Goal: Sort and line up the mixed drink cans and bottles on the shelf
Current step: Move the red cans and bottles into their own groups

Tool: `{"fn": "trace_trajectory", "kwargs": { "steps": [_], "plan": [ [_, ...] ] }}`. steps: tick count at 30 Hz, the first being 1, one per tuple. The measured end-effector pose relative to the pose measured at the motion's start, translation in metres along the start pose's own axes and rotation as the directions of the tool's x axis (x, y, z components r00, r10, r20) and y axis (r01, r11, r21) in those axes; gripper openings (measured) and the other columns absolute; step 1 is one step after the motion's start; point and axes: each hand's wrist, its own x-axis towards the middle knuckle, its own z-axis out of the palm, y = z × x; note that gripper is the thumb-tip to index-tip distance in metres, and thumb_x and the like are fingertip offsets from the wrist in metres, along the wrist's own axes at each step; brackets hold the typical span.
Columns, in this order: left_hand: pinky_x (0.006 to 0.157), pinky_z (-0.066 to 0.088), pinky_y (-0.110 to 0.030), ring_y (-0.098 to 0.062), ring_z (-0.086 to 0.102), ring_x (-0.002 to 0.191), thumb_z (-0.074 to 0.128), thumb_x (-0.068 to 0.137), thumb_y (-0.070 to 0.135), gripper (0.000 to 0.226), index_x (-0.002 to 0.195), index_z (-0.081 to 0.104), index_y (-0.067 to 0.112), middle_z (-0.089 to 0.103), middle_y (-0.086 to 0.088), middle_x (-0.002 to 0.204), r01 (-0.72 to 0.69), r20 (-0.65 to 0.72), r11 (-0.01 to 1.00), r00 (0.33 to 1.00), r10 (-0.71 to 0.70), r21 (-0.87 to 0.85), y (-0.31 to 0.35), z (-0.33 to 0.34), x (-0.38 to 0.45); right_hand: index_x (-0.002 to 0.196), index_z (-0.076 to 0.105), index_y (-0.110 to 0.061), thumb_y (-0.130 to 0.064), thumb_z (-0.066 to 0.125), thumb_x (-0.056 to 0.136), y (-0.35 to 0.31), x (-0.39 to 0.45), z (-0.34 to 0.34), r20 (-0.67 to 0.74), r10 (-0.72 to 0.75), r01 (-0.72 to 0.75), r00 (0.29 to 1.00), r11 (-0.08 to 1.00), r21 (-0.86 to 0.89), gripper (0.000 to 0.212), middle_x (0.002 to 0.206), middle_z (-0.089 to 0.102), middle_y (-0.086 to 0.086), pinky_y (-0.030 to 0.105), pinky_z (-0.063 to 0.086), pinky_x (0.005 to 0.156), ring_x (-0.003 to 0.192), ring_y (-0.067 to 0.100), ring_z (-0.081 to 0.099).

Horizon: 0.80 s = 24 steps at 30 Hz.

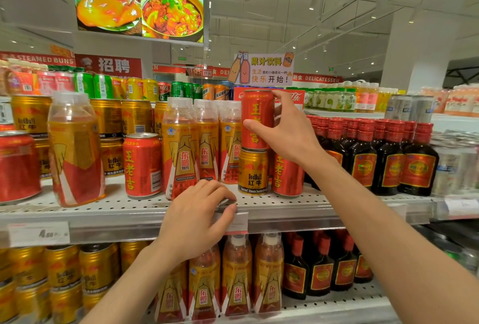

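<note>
My right hand [287, 129] grips a red herbal-tea can [256, 116] that stands on top of a gold Red Bull can [252, 172] on the middle shelf [298, 205]. Another red can [287, 177] stands just right of the gold one, partly behind my wrist. A third red can [142, 165] stands further left, in front of stacked gold cans [111, 126]. Yellow-and-red bottles [207, 142] fill the space between. My left hand [199, 217] rests on the shelf's front edge, fingers curled over the price rail, holding no drink.
Dark bottles with red caps [388, 157] line the shelf's right part. One yellow bottle [75, 150] stands forward at the left beside a large red can [16, 165]. The lower shelf holds gold cans [64, 279], yellow bottles [236, 279] and dark bottles [321, 269].
</note>
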Motion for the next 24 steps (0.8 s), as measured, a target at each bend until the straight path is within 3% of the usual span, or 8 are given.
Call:
{"fn": "trace_trajectory", "kwargs": {
  "steps": [6, 11, 16, 20, 24],
  "plan": [
    [0.080, 0.047, -0.022, 0.001, 0.054, 0.099, 0.046, 0.098, 0.052, 0.028, 0.106, 0.066, 0.034, 0.061, 0.023, 0.106, 0.004, -0.002, 1.000, 1.000, -0.004, -0.009, 0.000, 0.000, 0.000, 0.148, 0.031, -0.031, -0.060, 0.071, 0.082, -0.004, -0.008, -0.013, -0.049, -0.014, 0.019, 0.999, 0.993, 0.116, 0.083, 0.118, 0.051, -0.012, 0.036, 0.050, 0.093, 0.107, 0.016, 0.060],
    [0.081, 0.048, -0.024, 0.001, 0.055, 0.100, 0.047, 0.097, 0.051, 0.027, 0.105, 0.067, 0.035, 0.061, 0.024, 0.105, 0.007, -0.007, 1.000, 1.000, -0.007, -0.030, 0.001, -0.001, 0.001, 0.147, 0.035, -0.033, -0.058, 0.072, 0.082, 0.002, -0.023, -0.030, -0.076, 0.009, 0.009, 0.997, 0.973, 0.230, 0.079, 0.113, 0.058, -0.013, 0.028, 0.052, 0.083, 0.094, 0.002, 0.061],
    [0.083, 0.051, -0.028, 0.001, 0.056, 0.099, 0.045, 0.094, 0.054, 0.031, 0.105, 0.066, 0.035, 0.061, 0.024, 0.104, 0.026, 0.021, 0.998, 0.999, -0.025, -0.056, 0.005, -0.005, 0.004, 0.142, 0.040, -0.033, -0.052, 0.074, 0.083, 0.023, -0.052, -0.048, -0.012, -0.004, 0.007, 1.000, 0.952, 0.305, 0.070, 0.110, 0.061, -0.015, 0.012, 0.048, 0.071, 0.092, -0.006, 0.063],
    [0.088, 0.051, -0.028, 0.002, 0.056, 0.101, 0.057, 0.094, 0.048, 0.028, 0.113, 0.065, 0.029, 0.059, 0.020, 0.107, 0.090, -0.042, 0.968, 0.994, -0.102, -0.236, 0.020, -0.011, 0.014, 0.143, 0.039, -0.035, -0.056, 0.074, 0.080, 0.053, -0.079, -0.053, 0.027, 0.036, -0.042, 0.999, 0.957, 0.287, 0.076, 0.115, 0.061, -0.013, 0.020, 0.053, 0.077, 0.100, 0.000, 0.063],
    [0.096, 0.045, -0.026, -0.006, 0.053, 0.109, 0.063, 0.092, 0.044, 0.039, 0.124, 0.059, 0.024, 0.057, 0.012, 0.116, 0.029, -0.130, 0.974, 0.990, -0.059, -0.225, 0.048, -0.015, 0.052, 0.142, 0.038, -0.038, -0.055, 0.074, 0.079, 0.078, -0.097, -0.057, 0.030, 0.105, -0.109, 0.994, 0.955, 0.275, 0.074, 0.114, 0.058, -0.019, 0.018, 0.048, 0.081, 0.104, -0.005, 0.057]
  ]
}}
